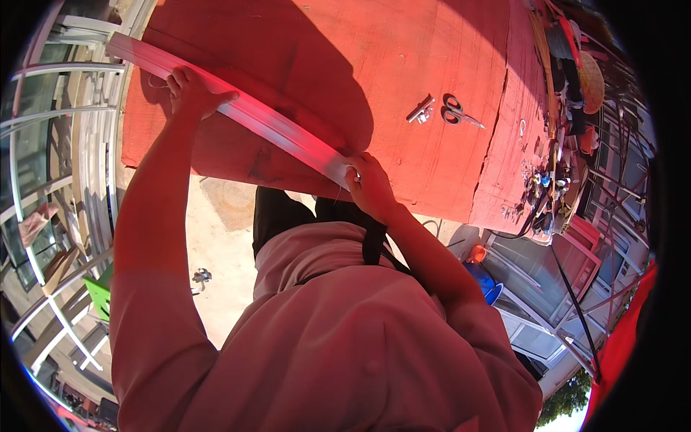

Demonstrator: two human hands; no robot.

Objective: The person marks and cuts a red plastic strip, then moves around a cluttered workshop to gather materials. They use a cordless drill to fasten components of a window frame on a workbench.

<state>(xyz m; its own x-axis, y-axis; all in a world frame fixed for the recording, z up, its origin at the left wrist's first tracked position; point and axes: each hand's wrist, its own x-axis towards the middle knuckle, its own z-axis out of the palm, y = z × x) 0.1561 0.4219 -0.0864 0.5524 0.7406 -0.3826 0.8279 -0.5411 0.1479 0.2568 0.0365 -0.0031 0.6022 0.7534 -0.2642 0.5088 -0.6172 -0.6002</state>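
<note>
A long, pale, ribbed strip (273, 128), like a window profile, lies slantwise over the red tabletop (425, 165). One end reaches past the table's far left corner; the other points toward my waist. My left hand (193, 93) rests on its upper part, fingers apart and thumb stretched out. At the near end my right hand (370, 189) is closed around the strip, with the thumb side on top. A thin thread or wire dangles beside that end. To the right lie black-handled scissors (461, 113) and a small metal hardware piece (420, 109).
Along the table's right side are piled small fittings (547, 183) and tools. White metal frames (65, 108) stand at the left, and more frames lean at the lower right near a blue container (484, 282). A small metal part (202, 275) sits on the ground.
</note>
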